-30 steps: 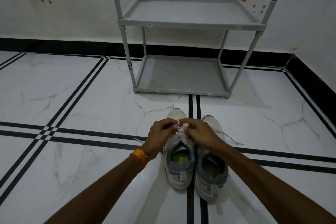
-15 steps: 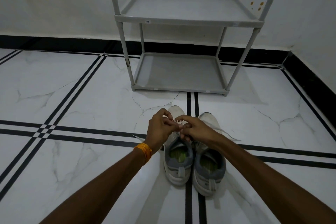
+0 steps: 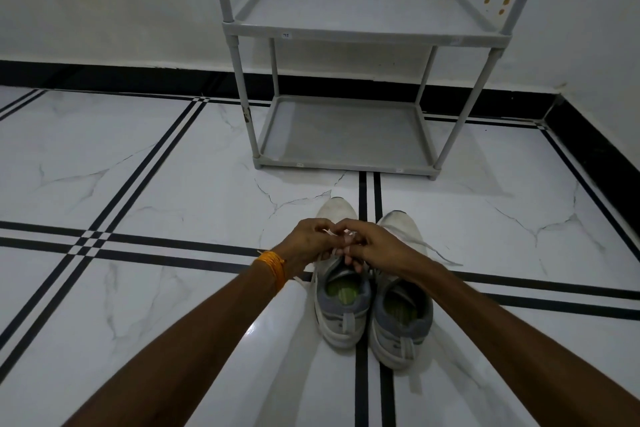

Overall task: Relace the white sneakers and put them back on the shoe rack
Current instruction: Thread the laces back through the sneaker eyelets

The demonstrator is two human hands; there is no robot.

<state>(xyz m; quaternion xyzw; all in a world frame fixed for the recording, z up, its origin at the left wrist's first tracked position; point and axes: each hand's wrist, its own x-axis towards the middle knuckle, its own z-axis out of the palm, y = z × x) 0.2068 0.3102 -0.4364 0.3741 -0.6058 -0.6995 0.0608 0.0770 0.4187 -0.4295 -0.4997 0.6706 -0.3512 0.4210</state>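
Two white sneakers with grey collars stand side by side on the floor, toes pointing away from me. Over the left sneaker [image 3: 341, 308] my left hand [image 3: 306, 244] and my right hand [image 3: 372, 246] meet, both pinching its white lace [image 3: 333, 236] above the tongue. The right sneaker [image 3: 401, 319] has a loose lace end [image 3: 441, 253] trailing on the floor to the right. The grey two-shelf shoe rack [image 3: 360, 35] stands against the wall beyond the shoes, both shelves bare.
The floor [image 3: 156, 305] is glossy white marble tile with black double stripes. A black skirting [image 3: 104, 74] runs along the white wall, which bears orange butterfly decals. The room corner lies at the right.
My hands stayed on the left sneaker's lace, shifting slightly toward me while the fingers worked it. The view tilted a little.
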